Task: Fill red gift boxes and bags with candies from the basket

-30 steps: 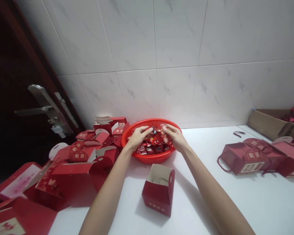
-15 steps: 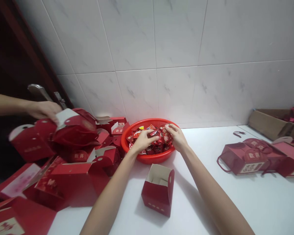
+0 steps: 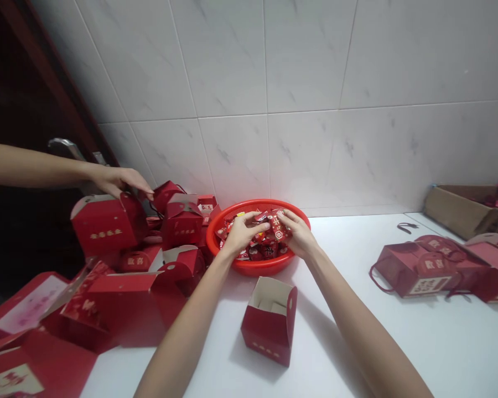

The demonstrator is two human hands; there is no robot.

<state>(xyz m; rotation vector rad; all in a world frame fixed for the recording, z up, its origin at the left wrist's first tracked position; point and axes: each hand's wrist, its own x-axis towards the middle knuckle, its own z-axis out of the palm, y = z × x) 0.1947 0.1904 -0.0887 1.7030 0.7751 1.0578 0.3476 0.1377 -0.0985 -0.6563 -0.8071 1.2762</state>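
Both hands are over a red plastic basket (image 3: pixel 260 269) holding wrapped sweets (image 3: pixel 255 253). My left hand (image 3: pixel 243 235) is closed on a shiny red wrapped sweet (image 3: pixel 262 216), thumb pointing right. In my right hand (image 3: pixel 297 232) is a red patterned packet (image 3: pixel 277 225), pinched between thumb and fingers, close beside the left hand's sweet. An open red box (image 3: pixel 268 326) with a pale inside stands upright on the white table in front of the basket, between my forearms.
Many red boxes (image 3: pixel 124 304) are heaped at the left, where another person's hand (image 3: pixel 122 179) reaches over them. Closed red boxes with cords (image 3: pixel 419 271) lie at the right, near a brown carton (image 3: pixel 452 213) and a short dark ribbon (image 3: pixel 407 226).
The other person's hand has moved right over the heap, and boxes beneath it have shifted. The packet in my right hand has turned slightly; my hands remain over the basket.
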